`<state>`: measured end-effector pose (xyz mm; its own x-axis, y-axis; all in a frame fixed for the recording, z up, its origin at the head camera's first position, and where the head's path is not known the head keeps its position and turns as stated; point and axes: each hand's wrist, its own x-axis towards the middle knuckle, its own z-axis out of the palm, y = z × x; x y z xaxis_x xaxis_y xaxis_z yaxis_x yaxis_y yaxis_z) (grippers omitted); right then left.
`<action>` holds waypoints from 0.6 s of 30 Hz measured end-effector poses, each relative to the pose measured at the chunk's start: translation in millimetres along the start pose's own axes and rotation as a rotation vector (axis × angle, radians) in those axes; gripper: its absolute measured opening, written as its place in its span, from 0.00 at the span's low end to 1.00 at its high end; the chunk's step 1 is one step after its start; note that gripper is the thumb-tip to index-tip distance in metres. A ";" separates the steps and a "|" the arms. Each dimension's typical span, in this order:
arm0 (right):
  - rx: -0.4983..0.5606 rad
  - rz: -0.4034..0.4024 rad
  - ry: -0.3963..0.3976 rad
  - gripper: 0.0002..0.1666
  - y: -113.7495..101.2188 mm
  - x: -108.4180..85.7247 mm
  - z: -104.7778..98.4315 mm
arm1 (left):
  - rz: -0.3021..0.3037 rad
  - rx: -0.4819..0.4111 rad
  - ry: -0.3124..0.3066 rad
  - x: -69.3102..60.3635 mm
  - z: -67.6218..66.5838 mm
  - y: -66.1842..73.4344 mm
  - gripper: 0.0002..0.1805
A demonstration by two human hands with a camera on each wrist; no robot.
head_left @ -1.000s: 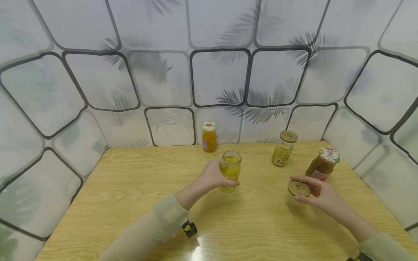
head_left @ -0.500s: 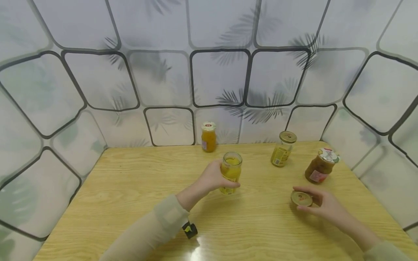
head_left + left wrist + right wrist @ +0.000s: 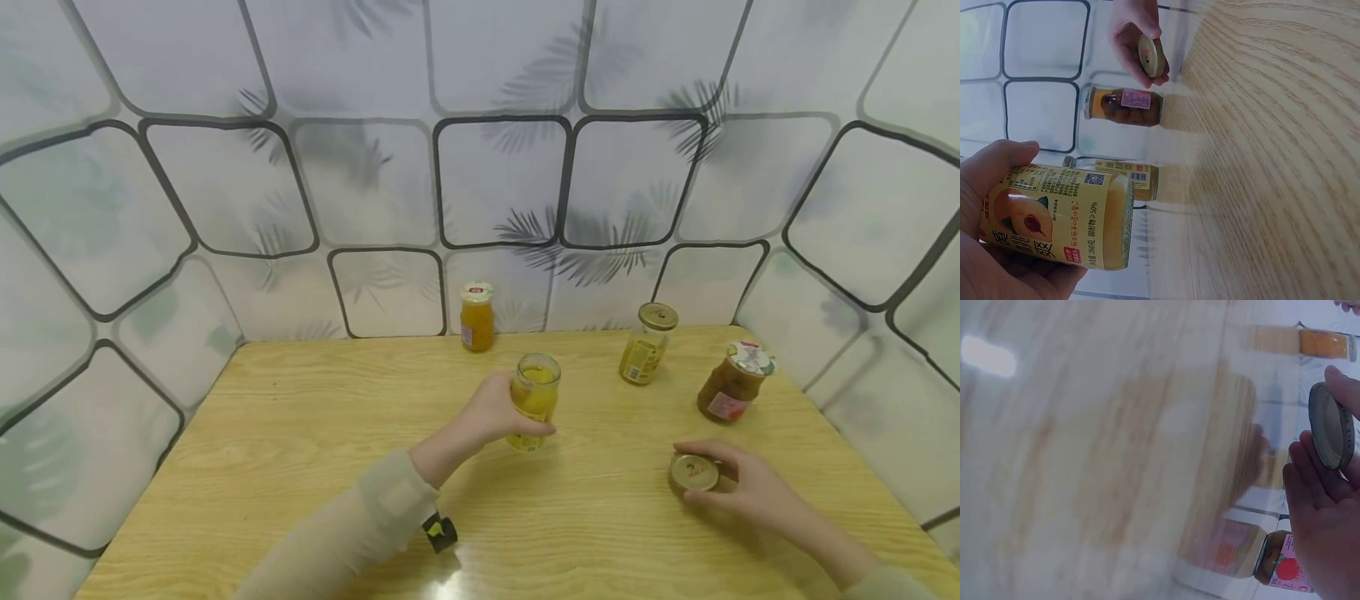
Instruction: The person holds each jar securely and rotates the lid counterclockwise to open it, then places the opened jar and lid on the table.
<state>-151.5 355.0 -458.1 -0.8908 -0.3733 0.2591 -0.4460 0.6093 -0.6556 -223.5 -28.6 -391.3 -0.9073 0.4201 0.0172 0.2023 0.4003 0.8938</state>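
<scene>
Near the middle of the table, my left hand (image 3: 498, 410) grips an uncapped glass jar (image 3: 537, 392) of yellow contents. In the left wrist view that jar (image 3: 1072, 215) shows a peach picture on its yellow label, and its base is off the table. To the right, my right hand (image 3: 750, 483) pinches a gold metal lid (image 3: 693, 472) between thumb and fingers. The lid (image 3: 1330, 428) shows its hollow underside in the right wrist view, held above the table. Behind the right hand stands a brown-filled jar (image 3: 731, 385) with a patterned lid and a pink label.
A gold-lidded jar (image 3: 645, 350) with a yellow label stands at the back right. An orange-filled jar (image 3: 477, 321) with a white lid stands against the patterned wall covering (image 3: 390, 192). The wooden table (image 3: 322, 400) runs up to that covering at back and right.
My right hand has drawn the lid toward me and down, away from the brown-filled jar. The left hand's jar has shifted only slightly right and toward me.
</scene>
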 end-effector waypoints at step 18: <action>-0.332 -0.093 0.004 0.40 -0.9 -4.9 10.0 | -0.022 -0.012 -0.012 13.3 23.7 6.5 0.30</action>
<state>-145.9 349.3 -465.9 -0.8453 -0.4352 0.3100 -0.5283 0.7677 -0.3628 -225.6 -1.1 -395.9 -0.9070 0.4211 -0.0080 0.1779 0.4001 0.8991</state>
